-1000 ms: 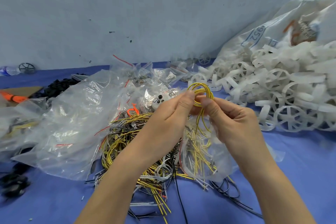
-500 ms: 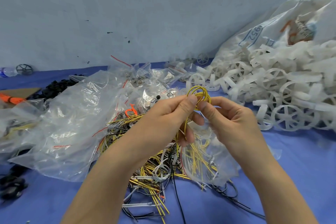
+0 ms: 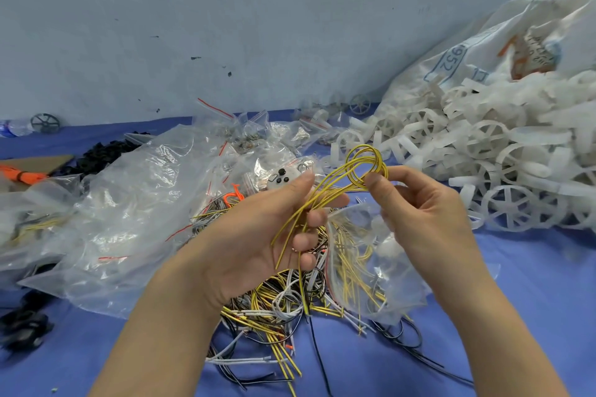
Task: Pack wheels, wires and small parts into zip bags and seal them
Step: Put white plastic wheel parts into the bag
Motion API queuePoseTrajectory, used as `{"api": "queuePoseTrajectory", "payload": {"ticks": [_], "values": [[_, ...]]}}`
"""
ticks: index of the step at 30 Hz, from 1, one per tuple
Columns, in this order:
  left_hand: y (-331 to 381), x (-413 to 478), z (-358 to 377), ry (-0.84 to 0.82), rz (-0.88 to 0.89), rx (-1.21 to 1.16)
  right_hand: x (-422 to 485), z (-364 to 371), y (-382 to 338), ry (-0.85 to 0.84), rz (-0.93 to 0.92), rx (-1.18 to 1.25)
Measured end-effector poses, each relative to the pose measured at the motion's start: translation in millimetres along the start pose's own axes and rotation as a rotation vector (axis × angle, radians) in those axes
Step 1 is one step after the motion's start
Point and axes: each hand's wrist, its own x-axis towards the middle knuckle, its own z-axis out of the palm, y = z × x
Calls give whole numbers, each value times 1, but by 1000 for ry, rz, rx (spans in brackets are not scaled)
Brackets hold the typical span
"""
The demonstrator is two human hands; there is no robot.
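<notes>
A small bundle of yellow wires, looped at its top, is held up between both hands above the table. My left hand grips the bundle's straight strands, palm turned up. My right hand pinches the loop between thumb and forefinger. Below the hands lies a heap of loose yellow, white and black wires. A small clear zip bag with yellow wires inside hangs under my right hand. White plastic wheels are piled at the right.
A big white sack of wheels leans on the blue wall at right. Crumpled clear bags cover the left of the blue table. Black parts and an orange item lie at far left.
The hands have drawn apart. My left hand has turned palm up and slid down the strands, while my right hand keeps the loop, which is now stretched out between them.
</notes>
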Motion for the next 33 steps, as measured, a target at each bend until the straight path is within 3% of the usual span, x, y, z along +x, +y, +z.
{"api": "queuePoseTrajectory", "payload": {"ticks": [13, 20, 33], "values": [[0, -9, 7, 33, 88, 323, -2, -2, -6, -30, -36, -39], [4, -9, 8, 77, 103, 160, -4, -4, -10, -31, -71, -108], [4, -23, 19, 121, 62, 294, -4, -5, -10, -34, -150, -291]]}}
